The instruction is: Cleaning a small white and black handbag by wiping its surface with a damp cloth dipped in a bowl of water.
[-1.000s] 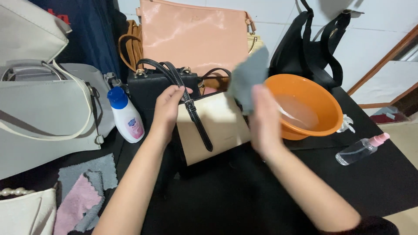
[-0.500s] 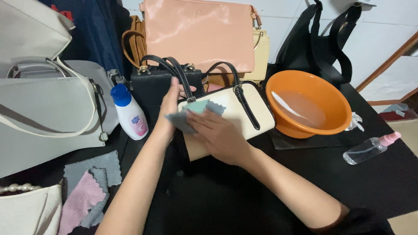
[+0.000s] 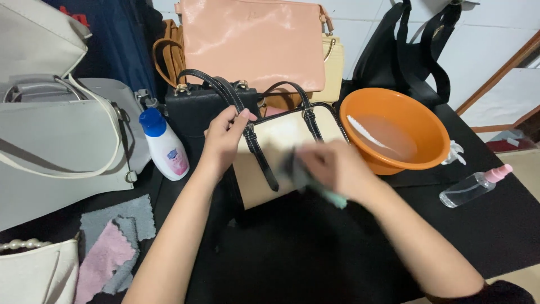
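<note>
A cream handbag (image 3: 281,138) with black straps and trim lies tilted on the black table. My left hand (image 3: 224,137) grips its upper left edge by the black strap. My right hand (image 3: 332,169) is blurred with motion and presses a small grey-green cloth (image 3: 306,180) against the bag's front, near its lower right part. A black handbag (image 3: 197,110) stands just behind the cream one.
An orange basin (image 3: 394,129) with water stands right of the bag. A white bottle with a blue cap (image 3: 166,147) is at left, a clear spray bottle (image 3: 472,188) at right. Grey and pink cloths (image 3: 112,239) lie front left. Several other bags stand behind and left.
My right hand brought the cloth from near the basin down onto the cream bag and now rubs lower and further right on it. My left hand keeps holding the bag.
</note>
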